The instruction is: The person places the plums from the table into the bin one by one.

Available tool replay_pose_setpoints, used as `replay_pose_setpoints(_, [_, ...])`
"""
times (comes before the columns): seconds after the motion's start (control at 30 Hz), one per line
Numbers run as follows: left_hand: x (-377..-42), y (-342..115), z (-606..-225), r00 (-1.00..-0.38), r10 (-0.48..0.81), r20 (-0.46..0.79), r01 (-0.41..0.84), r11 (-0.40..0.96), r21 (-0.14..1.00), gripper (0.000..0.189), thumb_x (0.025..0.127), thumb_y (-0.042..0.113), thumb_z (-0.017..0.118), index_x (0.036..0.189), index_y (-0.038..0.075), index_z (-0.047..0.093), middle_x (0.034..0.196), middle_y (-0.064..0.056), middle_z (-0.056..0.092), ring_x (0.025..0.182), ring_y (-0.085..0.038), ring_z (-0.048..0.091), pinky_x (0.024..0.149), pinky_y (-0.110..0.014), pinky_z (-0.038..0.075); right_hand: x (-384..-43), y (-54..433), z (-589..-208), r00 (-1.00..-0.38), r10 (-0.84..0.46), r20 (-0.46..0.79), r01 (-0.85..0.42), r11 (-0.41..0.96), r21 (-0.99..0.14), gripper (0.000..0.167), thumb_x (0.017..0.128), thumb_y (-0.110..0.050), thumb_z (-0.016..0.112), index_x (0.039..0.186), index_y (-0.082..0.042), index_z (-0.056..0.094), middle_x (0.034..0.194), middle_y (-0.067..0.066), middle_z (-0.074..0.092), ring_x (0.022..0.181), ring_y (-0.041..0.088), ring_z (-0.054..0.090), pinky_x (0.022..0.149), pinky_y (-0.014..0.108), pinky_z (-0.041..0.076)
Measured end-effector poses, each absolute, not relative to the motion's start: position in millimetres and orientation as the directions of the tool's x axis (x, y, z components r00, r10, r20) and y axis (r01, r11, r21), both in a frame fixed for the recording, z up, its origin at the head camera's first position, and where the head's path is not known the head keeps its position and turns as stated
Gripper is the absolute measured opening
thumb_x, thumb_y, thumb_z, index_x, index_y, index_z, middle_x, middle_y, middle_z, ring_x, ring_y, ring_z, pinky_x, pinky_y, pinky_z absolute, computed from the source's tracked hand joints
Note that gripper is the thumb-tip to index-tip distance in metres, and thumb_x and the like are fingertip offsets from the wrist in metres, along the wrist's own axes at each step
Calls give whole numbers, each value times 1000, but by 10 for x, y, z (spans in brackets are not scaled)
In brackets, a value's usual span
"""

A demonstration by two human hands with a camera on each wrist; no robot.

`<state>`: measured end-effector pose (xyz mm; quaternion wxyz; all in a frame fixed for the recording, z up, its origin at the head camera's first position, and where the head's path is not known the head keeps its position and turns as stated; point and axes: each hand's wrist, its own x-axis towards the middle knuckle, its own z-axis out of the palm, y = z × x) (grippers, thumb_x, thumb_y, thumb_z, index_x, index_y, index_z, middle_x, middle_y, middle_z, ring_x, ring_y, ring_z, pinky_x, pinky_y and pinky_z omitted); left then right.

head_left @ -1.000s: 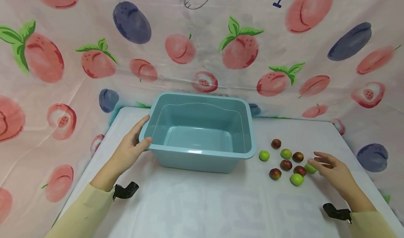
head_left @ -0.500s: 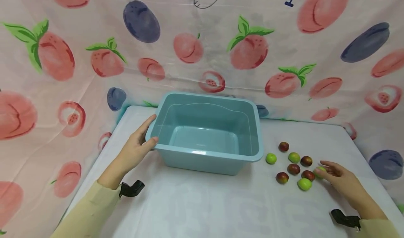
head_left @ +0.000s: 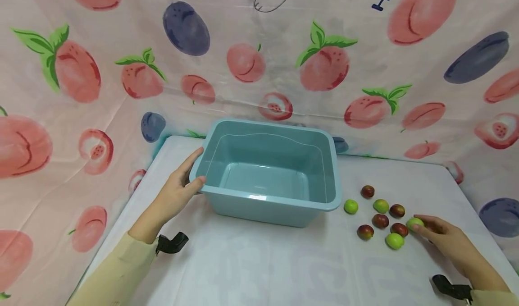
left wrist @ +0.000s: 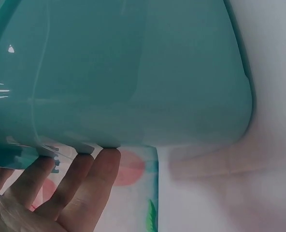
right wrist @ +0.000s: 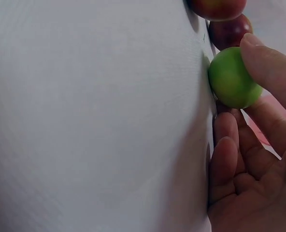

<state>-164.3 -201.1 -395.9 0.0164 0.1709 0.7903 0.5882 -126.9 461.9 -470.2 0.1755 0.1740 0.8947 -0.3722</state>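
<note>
My left hand [head_left: 173, 198] holds the left end of a light-blue plastic tub [head_left: 279, 201], its thumb on the rim. In the left wrist view, the fingertips [left wrist: 109, 157] touch the outside of the tub wall. At the right of the table, my right hand [head_left: 450, 240] pinches a small round green fruit [head_left: 415, 224] between thumb and fingers. The right wrist view shows that green fruit [right wrist: 234, 78] low at the table, the thumb against its side. Beside it lies a loose group of dark red fruits [head_left: 380, 221] and green fruits [head_left: 394, 240].
The tub stands on a white-covered table [head_left: 263, 265], and its inside shows bare. A fruit-printed cloth [head_left: 247, 35] hangs behind and at the sides. Black wrist cameras [head_left: 172, 243] sit on both sleeves.
My right hand has lowered onto the green fruit, and its thumb and fingers have closed on it. My left hand stays on the tub. The whole view has shifted slightly.
</note>
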Motion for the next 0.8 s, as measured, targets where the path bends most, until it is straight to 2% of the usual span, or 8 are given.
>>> replay_pose_setpoints(0.13, [-1644,-2006,-3967,-945,281,168,238,239,941,65,99,21,53,155,33,20,157,-4,20,136,-30,33,90,-40,49,-1250,4619,-4702,-882,184,-434,441,650,-619,100,85,-70,53,149,2,29,144,32,28,126,49,28,95,64,33])
replay_pose_setpoints(0.3, [-1648,-2003,-3971,-946,275,170,238,239,941,66,99,21,53,155,33,20,157,-6,21,135,-33,35,88,-43,50,-1241,4593,-4664,-867,185,-462,467,623,-627,100,86,-70,51,150,3,26,151,31,21,134,52,20,98,67,29])
replay_pose_setpoints(0.43, [-1648,-1995,-3963,-947,274,167,237,246,940,66,99,22,53,155,33,20,157,-6,21,135,-33,35,88,-45,50,-1244,4594,-4559,-871,195,-451,458,655,-601,99,87,-71,48,149,4,29,147,31,31,122,48,39,88,58,41])
replay_pose_setpoints(0.5, [-1649,-1994,-3961,-948,273,164,233,246,941,66,99,22,53,155,34,20,157,-5,22,134,-32,36,88,-44,51,-1253,4575,-4480,-885,192,-424,434,669,-603,97,88,-70,46,147,5,31,143,31,36,116,44,44,84,56,43])
replay_pose_setpoints(0.67, [-1650,-1997,-3960,-950,271,156,223,238,945,65,99,21,53,154,35,20,157,-3,21,134,-30,36,88,-39,51,-1323,4431,-4244,-938,155,-311,333,656,-677,88,91,-63,49,146,5,34,142,31,37,120,48,39,89,69,35])
replay_pose_setpoints(0.73, [-1653,-1994,-3960,-950,273,153,218,228,949,65,99,21,53,154,35,21,157,-2,20,134,-29,36,88,-38,51,-1364,4361,-4138,-955,138,-261,286,656,-699,84,92,-60,50,145,3,36,141,26,39,120,41,41,92,70,32])
replay_pose_setpoints(0.8, [-1655,-1991,-3959,-950,275,147,212,223,952,65,99,21,53,154,37,21,157,-1,21,134,-29,37,87,-36,51,-1395,4298,-4036,-969,121,-216,241,656,-715,78,93,-58,51,144,-1,39,138,17,43,115,27,46,94,68,33])
